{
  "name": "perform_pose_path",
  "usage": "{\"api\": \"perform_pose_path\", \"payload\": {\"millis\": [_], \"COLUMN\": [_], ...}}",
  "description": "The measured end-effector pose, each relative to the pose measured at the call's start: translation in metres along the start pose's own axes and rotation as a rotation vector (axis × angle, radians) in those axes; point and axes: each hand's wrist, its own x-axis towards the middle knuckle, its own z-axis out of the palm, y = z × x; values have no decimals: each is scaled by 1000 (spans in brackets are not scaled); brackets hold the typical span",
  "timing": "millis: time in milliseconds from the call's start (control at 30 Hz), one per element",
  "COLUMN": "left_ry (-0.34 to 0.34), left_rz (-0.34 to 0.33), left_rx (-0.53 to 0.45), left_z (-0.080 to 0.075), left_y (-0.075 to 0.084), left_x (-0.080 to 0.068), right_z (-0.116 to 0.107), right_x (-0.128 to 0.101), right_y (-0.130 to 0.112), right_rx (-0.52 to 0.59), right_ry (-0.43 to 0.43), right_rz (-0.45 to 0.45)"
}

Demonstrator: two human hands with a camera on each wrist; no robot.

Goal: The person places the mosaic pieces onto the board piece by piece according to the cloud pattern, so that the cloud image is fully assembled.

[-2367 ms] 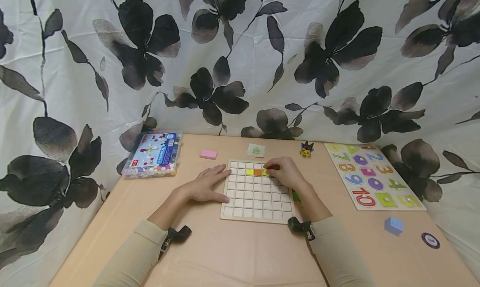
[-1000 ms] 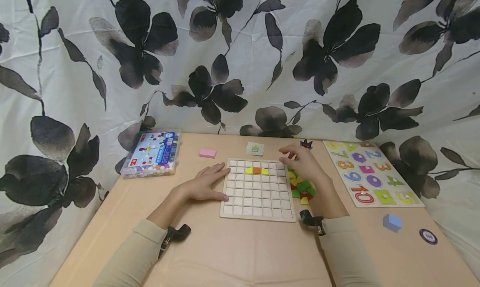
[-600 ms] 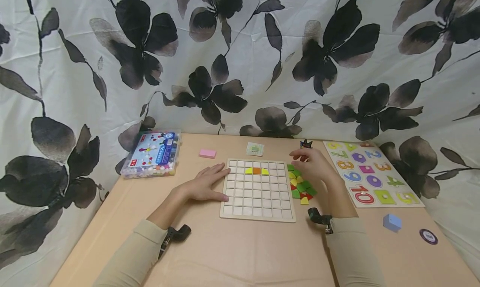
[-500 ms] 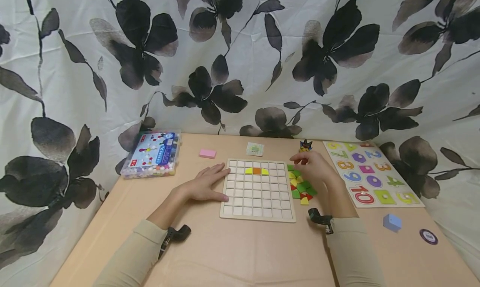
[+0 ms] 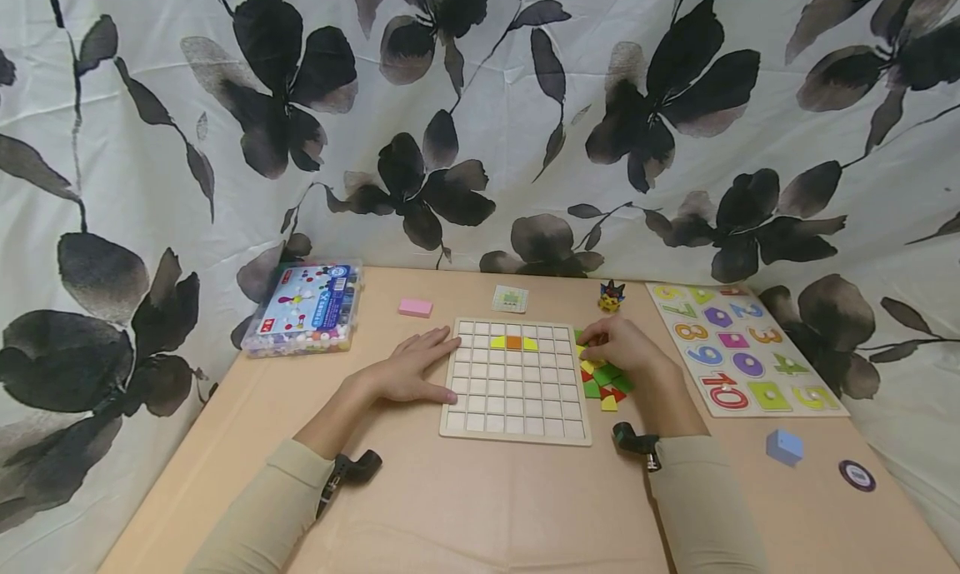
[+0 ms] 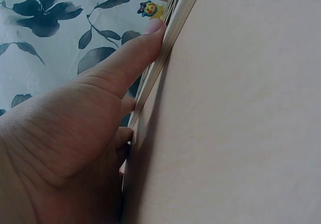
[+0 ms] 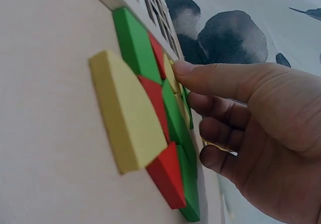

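My left hand (image 5: 408,370) lies with straight fingers along the left edge of a wooden grid board (image 5: 510,399). In the left wrist view its thumb (image 6: 135,56) touches the board's rim. Two yellow pieces (image 5: 498,341) with an orange square (image 5: 514,341) between them sit near the board's top. My right hand (image 5: 630,349) is over a pile of coloured wooden tiles (image 5: 603,374) beside the board. In the right wrist view, its thumb tip is right at a yellow tile, fingers loosely bent; the index finger is hidden. A larger yellow tile (image 7: 123,113) lies nearer the camera, by green (image 7: 135,48) and red ones.
A clear box of beads (image 5: 303,311) stands at the back left, by a pink block (image 5: 416,307). Behind the board are a pattern card (image 5: 510,298) and a small figurine (image 5: 611,296). To the right lie a number puzzle board (image 5: 742,349), blue block (image 5: 784,446) and round disc (image 5: 857,475).
My right hand left the yellow piece on the board, moved right off the board, then came down onto the tile pile, uncovering the figurine. The left hand has stayed in place.
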Motion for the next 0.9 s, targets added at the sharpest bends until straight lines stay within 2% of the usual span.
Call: {"api": "perform_pose_path", "payload": {"millis": [233, 500, 667, 800, 900], "left_ry": [-4, -16, -13, -10, -11], "left_rz": [-6, -15, -14, -5, -6], "left_rx": [-2, 11, 10, 7, 15], "left_z": [-1, 0, 0, 0, 1], "left_y": [1, -2, -2, -2, -3], "left_x": [0, 0, 0, 0, 1], "right_z": [3, 5, 5, 6, 10], "right_x": [0, 0, -2, -2, 1], "right_y": [-1, -6, -10, -20, -32], "right_rx": [-10, 102, 174, 239, 216], "right_ry": [0, 2, 58, 100, 109], "right_rz": [12, 10, 15, -22, -101]}}
